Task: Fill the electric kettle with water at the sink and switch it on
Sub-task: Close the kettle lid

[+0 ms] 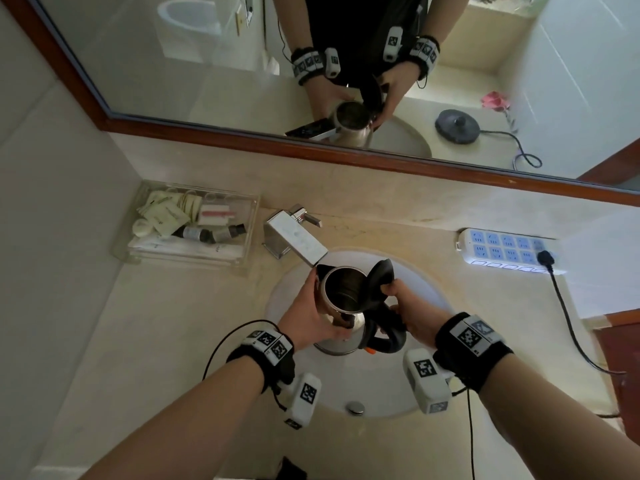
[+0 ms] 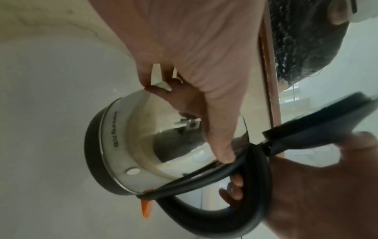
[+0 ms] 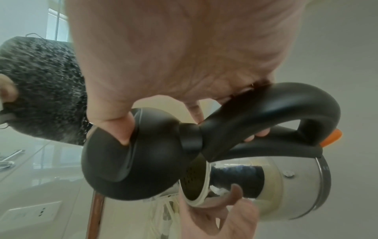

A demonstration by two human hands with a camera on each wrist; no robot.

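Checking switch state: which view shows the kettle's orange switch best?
Right wrist: the orange switch sits unobstructed at the foot of the handle. Left wrist shows it too, at the edge of the kettle base. Head view catches only a small orange speck.

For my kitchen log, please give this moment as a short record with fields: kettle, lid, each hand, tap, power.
kettle: steel kettle held over the sink, below the tap
lid: black lid open
left hand: left hand holds the kettle body
right hand: right hand grips the black handle, thumb on the lid
water: no stream visible
power: power strip on the counter, one plug in
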